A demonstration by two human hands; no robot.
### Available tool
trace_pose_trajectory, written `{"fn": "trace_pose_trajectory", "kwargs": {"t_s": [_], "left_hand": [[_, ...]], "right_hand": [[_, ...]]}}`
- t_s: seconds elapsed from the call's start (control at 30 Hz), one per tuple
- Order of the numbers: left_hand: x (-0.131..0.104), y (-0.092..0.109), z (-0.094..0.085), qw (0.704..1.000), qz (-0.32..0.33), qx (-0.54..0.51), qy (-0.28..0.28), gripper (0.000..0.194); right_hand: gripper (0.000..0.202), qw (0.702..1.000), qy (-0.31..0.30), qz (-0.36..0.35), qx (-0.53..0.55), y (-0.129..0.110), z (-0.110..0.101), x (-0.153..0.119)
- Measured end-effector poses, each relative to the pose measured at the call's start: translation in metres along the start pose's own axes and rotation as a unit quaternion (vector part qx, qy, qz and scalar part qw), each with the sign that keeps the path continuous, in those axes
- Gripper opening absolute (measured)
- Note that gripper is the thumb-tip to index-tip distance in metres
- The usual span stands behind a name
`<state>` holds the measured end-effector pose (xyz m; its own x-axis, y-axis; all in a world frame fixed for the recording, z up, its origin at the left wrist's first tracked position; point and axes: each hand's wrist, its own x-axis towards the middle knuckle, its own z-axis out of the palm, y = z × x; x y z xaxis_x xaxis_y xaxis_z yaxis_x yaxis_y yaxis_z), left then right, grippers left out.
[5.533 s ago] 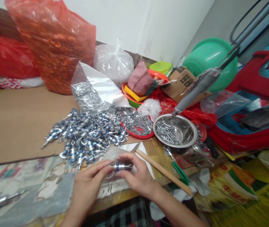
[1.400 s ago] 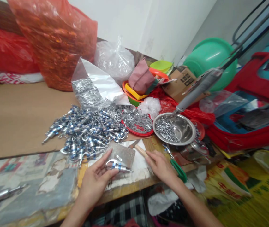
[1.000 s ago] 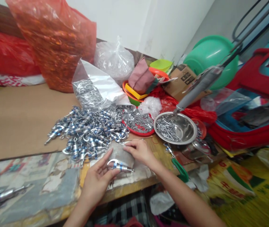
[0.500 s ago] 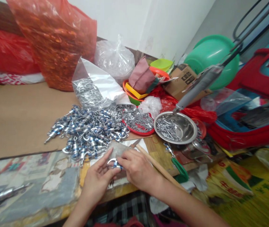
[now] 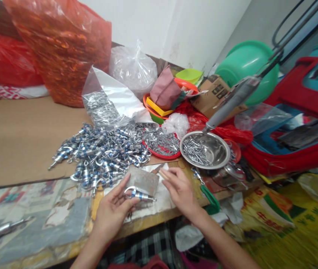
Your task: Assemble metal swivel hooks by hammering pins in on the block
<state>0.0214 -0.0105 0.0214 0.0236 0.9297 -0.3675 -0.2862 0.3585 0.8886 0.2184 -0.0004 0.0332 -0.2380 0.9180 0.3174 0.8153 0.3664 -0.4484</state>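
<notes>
My left hand (image 5: 114,209) pinches a small metal hook fitting (image 5: 139,195) between thumb and fingers; it has blue bands, a curved silver hook at one end and a small eye at the other. Behind it lies a flat grey metal block (image 5: 143,180) on white paper. My right hand (image 5: 180,190) has its fingers curled at the end of a pale wooden stick (image 5: 163,173), with the rest of the stick hidden by the hand and arm. Just past that end lies a dark blade (image 5: 158,169). Many similar fittings form a pile (image 5: 103,153) beyond my left hand.
A steel bowl (image 5: 223,157) of metal pins stands at the right, beside a red tray (image 5: 161,155) of small metal pieces. A grey-handled tool (image 5: 223,108) slants down over the bowl. A green-handled item (image 5: 211,201) lies near the table edge. Filled bags (image 5: 72,56) stand behind.
My right hand has let go of the fitting and moved right to the wooden stick. My left hand still holds the fitting, whose eye end now shows.
</notes>
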Motion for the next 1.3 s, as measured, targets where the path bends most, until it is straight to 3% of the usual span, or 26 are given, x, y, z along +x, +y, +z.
{"fn": "trace_pose_trajectory", "kwargs": {"t_s": [0.1,0.17,0.23,0.33,0.47,0.53,0.6,0.67,0.8,0.9,0.97,1.07,1.13,1.2,1.3], "left_hand": [[0.0,-0.001,0.001,1.0,-0.001,0.0,0.007,0.075],[-0.001,-0.001,0.001,1.0,-0.004,0.001,0.016,0.075],[-0.001,-0.001,0.0,1.0,-0.005,0.002,0.02,0.074],[0.0,-0.001,0.0,1.0,-0.002,0.002,0.015,0.074],[0.0,-0.002,0.0,1.0,0.003,-0.004,0.017,0.075],[0.0,-0.002,0.001,1.0,0.003,-0.011,0.021,0.076],[-0.001,-0.001,0.002,1.0,0.003,-0.016,0.025,0.077],[-0.001,-0.002,0.002,1.0,0.006,-0.016,0.025,0.077],[0.002,-0.006,0.001,1.0,0.018,-0.01,0.022,0.077],[0.002,-0.008,0.0,0.999,0.02,-0.002,0.029,0.08],[0.002,-0.007,0.0,0.999,0.027,0.013,0.038,0.079],[0.002,-0.002,-0.001,0.992,0.039,0.114,0.038,0.052],[0.003,0.003,-0.004,0.977,0.05,0.203,0.034,0.028],[0.005,0.006,-0.009,0.964,0.067,0.254,0.028,0.018],[0.007,0.008,-0.017,0.955,0.097,0.28,0.015,0.017]], "right_hand": [[0.042,0.986,-0.061,0.109,-0.109,0.028,-0.002,-0.011],[0.032,0.979,-0.108,0.126,-0.119,0.037,-0.003,-0.017],[0.025,0.984,-0.098,0.119,-0.091,0.034,-0.007,-0.019],[0.025,0.997,-0.031,0.063,-0.021,0.012,-0.02,-0.018],[0.044,0.995,0.053,-0.075,0.038,-0.02,-0.035,-0.017],[0.052,0.993,0.04,-0.11,0.028,-0.027,-0.037,-0.019],[0.054,0.993,-0.025,-0.114,0.002,-0.029,-0.034,-0.023],[0.053,0.991,-0.071,-0.108,-0.019,-0.028,-0.03,-0.027],[0.051,0.995,-0.012,-0.099,-0.001,-0.024,-0.024,-0.034],[0.048,0.997,-0.023,-0.079,0.015,-0.017,-0.022,-0.039],[0.043,0.998,0.007,-0.051,0.044,-0.01,-0.021,-0.04],[0.037,0.992,0.06,0.047,0.096,0.007,-0.019,-0.036],[0.036,0.984,0.016,0.127,0.126,0.02,-0.018,-0.03],[0.035,0.974,-0.054,0.168,0.145,0.03,-0.018,-0.023],[0.03,0.978,-0.125,0.138,0.098,0.038,-0.018,-0.006]]}}
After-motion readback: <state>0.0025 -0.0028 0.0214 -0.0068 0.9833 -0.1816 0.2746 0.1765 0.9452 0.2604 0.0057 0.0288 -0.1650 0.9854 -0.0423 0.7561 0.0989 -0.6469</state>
